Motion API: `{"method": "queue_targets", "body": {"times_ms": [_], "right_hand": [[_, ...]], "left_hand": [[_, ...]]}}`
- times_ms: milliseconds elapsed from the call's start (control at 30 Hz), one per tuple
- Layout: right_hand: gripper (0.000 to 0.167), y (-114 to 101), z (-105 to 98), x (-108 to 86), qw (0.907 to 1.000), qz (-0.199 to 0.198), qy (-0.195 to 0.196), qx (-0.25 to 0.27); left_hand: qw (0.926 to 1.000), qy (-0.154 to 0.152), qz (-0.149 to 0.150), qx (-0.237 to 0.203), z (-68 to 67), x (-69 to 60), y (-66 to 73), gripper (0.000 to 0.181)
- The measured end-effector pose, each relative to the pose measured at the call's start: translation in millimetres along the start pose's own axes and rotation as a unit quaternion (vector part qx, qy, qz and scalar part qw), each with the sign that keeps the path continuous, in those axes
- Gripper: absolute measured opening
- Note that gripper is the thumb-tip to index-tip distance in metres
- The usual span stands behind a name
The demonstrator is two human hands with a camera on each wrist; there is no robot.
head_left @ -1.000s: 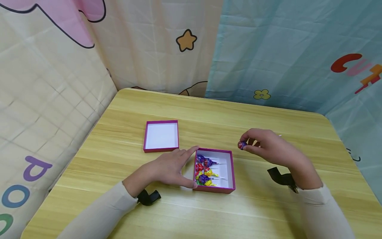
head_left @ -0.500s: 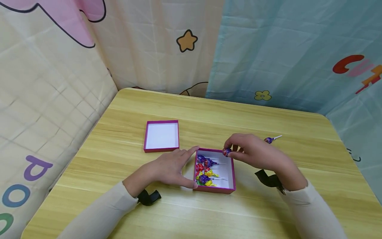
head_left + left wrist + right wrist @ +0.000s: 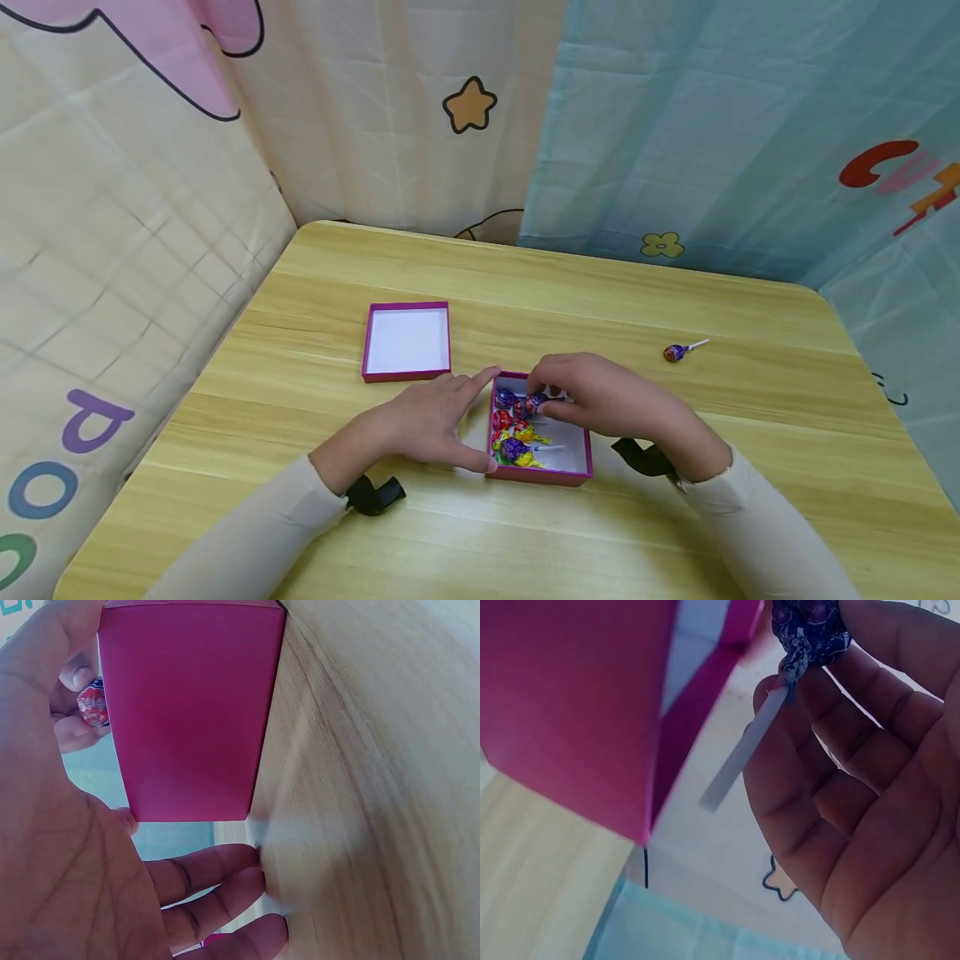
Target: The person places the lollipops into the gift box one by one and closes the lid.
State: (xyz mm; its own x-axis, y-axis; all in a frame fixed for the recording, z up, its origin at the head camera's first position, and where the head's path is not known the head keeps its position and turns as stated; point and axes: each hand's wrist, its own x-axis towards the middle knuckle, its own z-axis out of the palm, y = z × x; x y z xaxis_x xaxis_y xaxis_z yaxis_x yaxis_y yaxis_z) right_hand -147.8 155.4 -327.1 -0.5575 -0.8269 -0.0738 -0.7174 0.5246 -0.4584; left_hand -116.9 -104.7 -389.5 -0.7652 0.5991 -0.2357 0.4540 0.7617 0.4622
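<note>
A magenta box [image 3: 540, 477] with a white inside holds several wrapped lollipops [image 3: 513, 450] along its left part. My left hand [image 3: 427, 423] rests at the box's left side, thumb and index finger spread to its two left corners. In the left wrist view, its other fingers touch the table beside the box wall [image 3: 191, 712]. My right hand [image 3: 600, 398] pinches a purple-wrapped lollipop [image 3: 810, 637] by its head, over the far part of the box. Its white stick [image 3: 742, 750] points back under the palm. The right hand hides the box's far right corner in the head view.
Another purple lollipop [image 3: 675, 353] lies on the wooden table [image 3: 480, 550] to the right. The box's magenta lid [image 3: 407, 340] sits upturned behind my left hand. Printed curtains [image 3: 375, 125] stand behind the table. Black straps [image 3: 375, 497] hang at both wrists.
My right hand has carried the lollipop leftward from the table to inside the box's outline. The lollipop on the right has come into full view. My left hand has stayed still.
</note>
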Motion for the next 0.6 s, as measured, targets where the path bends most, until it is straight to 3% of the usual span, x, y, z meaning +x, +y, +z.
{"method": "queue_targets", "body": {"times_ms": [267,600], "right_hand": [[0.013,2,13,9.8,0.9997,-0.021,-0.013,-0.009],[0.01,2,31,20.7,0.9988,-0.017,-0.043,-0.012]], "left_hand": [[1.0,0.002,0.006,0.004,0.7,0.6,-1.2,0.116],[1.0,-0.001,0.004,0.001,1.0,0.1,-1.3,0.116]]}}
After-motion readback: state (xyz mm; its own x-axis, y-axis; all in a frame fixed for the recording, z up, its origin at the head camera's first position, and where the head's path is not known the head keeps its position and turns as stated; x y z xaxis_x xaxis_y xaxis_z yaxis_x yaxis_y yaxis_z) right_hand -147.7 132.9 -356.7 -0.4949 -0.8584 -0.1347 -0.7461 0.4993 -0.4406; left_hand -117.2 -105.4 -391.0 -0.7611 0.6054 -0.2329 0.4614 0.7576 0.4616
